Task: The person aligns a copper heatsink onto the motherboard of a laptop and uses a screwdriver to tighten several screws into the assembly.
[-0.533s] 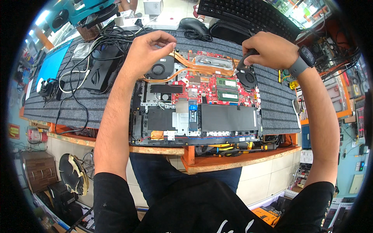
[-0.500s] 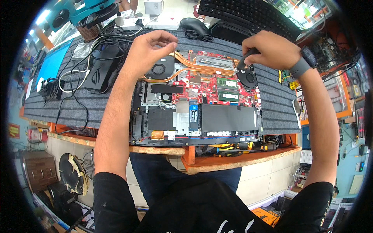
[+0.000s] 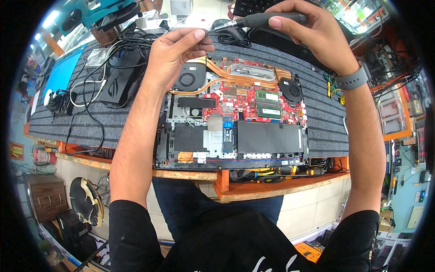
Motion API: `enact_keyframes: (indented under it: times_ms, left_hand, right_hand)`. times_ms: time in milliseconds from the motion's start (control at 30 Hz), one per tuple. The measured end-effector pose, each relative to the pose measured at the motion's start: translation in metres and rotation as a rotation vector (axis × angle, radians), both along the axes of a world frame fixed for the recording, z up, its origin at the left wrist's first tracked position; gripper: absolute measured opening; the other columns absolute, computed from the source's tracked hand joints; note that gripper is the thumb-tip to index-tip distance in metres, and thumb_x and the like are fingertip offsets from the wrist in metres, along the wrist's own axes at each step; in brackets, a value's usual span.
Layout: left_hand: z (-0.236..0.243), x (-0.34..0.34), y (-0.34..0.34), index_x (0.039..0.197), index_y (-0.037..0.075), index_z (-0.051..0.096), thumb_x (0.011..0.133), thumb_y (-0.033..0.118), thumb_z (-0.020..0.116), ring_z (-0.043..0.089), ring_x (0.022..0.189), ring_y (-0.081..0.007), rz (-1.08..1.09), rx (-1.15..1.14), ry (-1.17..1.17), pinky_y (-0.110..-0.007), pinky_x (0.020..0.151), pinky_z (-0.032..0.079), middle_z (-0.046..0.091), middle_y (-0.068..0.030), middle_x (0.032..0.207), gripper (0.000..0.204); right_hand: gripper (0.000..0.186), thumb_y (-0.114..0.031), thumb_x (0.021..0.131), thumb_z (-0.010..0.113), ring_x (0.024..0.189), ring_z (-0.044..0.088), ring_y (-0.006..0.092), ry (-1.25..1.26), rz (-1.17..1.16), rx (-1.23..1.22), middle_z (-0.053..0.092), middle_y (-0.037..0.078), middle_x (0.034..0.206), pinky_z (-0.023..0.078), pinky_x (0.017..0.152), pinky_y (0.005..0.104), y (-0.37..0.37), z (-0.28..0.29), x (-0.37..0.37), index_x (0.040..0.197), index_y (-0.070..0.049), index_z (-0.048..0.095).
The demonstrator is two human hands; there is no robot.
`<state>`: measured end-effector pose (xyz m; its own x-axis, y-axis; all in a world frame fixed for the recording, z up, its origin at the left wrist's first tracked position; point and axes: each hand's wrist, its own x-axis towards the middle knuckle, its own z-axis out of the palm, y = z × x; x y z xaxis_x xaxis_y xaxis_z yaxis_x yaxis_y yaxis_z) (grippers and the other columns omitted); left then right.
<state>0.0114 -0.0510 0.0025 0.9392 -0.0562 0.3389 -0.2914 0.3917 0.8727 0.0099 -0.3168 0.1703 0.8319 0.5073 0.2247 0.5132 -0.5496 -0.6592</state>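
Observation:
Above the far edge of an opened laptop (image 3: 270, 136), my right hand (image 3: 312, 34) grips a screwdriver (image 3: 276, 20) with a dark handle and a silver shaft. It lies nearly level, its tip pointing left. That tip meets the fingertips of my left hand (image 3: 181, 47), whose thumb and fingers are pinched together; anything small between them is hidden. Beneath, the laptop shows a red circuit board (image 3: 240, 94), copper heat pipes (image 3: 235, 80), a left fan (image 3: 186, 80), a right fan (image 3: 290, 90), two green memory modules (image 3: 268, 104) and a flat black battery (image 3: 270, 137).
A striped grey mat (image 3: 326, 127) covers the bench. Left of the laptop lie a black power adapter (image 3: 118, 86) and tangled cables (image 3: 131, 41). A keyboard (image 3: 247, 8) and coiled black cord (image 3: 233, 41) are at the back. Below the front edge, an open drawer (image 3: 281, 183) holds tools.
My right hand has lifted the screwdriver from beside the right fan, up and left to my left hand's fingertips. The left hand rose slightly and its fingers closed into a pinch.

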Motion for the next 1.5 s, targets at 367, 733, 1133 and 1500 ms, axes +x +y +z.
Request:
enact_keyframes:
  times_ms: [367, 733, 1133, 1500]
  left_hand:
    - [-0.003, 0.001, -0.001, 0.109, 0.002, 0.072, 0.095, 0.019, 0.071, 0.074, 0.089, -0.0214, -0.028, -0.032, -0.022, -0.026, 0.076, 0.061, 0.074, -0.0117, 0.097, 0.022]
    - [-0.003, -0.001, -0.004, 0.106, 0.000, 0.073, 0.095, 0.021, 0.072, 0.074, 0.089, -0.0204, -0.031, -0.034, -0.010, -0.027, 0.079, 0.059, 0.075, -0.0106, 0.095, 0.024]
    - [0.000, 0.002, -0.003, 0.135, -0.008, 0.054, 0.100, 0.043, 0.059, 0.062, 0.124, -0.0301, 0.072, 0.096, -0.089, -0.039, 0.106, 0.048, 0.063, -0.0225, 0.131, 0.062]
    - [0.000, 0.002, -0.004, 0.128, -0.009, 0.060, 0.096, 0.041, 0.065, 0.067, 0.117, -0.0309, 0.108, 0.050, -0.091, -0.041, 0.106, 0.049, 0.067, -0.0248, 0.122, 0.059]
  right_hand:
    - [0.023, -0.019, 0.091, 0.076, 0.069, 0.055, 0.0043, -0.066, 0.017, -0.020, 0.067, -0.002, 0.081, 0.044, 0.061, 0.0192, 0.001, -0.002, 0.001, 0.106, -0.002, 0.072]
    - [0.023, -0.015, 0.091, 0.075, 0.072, 0.059, 0.0062, -0.189, 0.071, 0.107, 0.069, 0.002, 0.088, 0.048, 0.065, 0.0195, 0.008, -0.014, -0.002, 0.108, 0.000, 0.071]
    - [0.026, -0.019, 0.089, 0.074, 0.084, 0.063, 0.0155, -0.288, 0.217, -0.507, 0.070, 0.007, 0.094, 0.050, 0.073, 0.0295, -0.052, -0.027, 0.051, 0.109, -0.003, 0.068]
    - [0.024, -0.013, 0.083, 0.077, 0.092, 0.071, 0.0306, -0.308, 0.195, -0.677, 0.074, 0.015, 0.098, 0.055, 0.084, 0.0382, -0.044, -0.042, 0.052, 0.103, -0.002, 0.072]
